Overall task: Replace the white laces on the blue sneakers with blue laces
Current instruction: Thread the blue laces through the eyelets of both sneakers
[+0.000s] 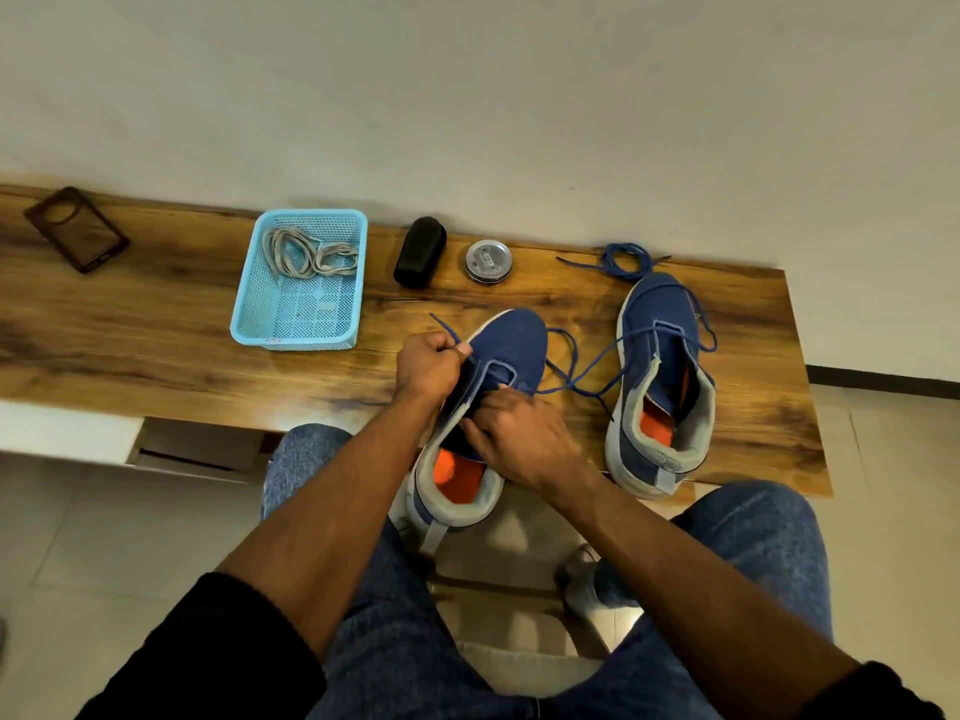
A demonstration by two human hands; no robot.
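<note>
Centrally, left hand [428,363] pinches blue lace [566,366] at near sneaker [511,340] on the bench [156,324]; right hand [519,433] grips its tongue; second sneaker [660,324] stands right; white laces [306,252] lie in basket [249,298].

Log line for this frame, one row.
stage: lacing near sneaker | left hand: pinches blue lace | right hand: at eyelets, grip unclear | white laces: in basket
</note>
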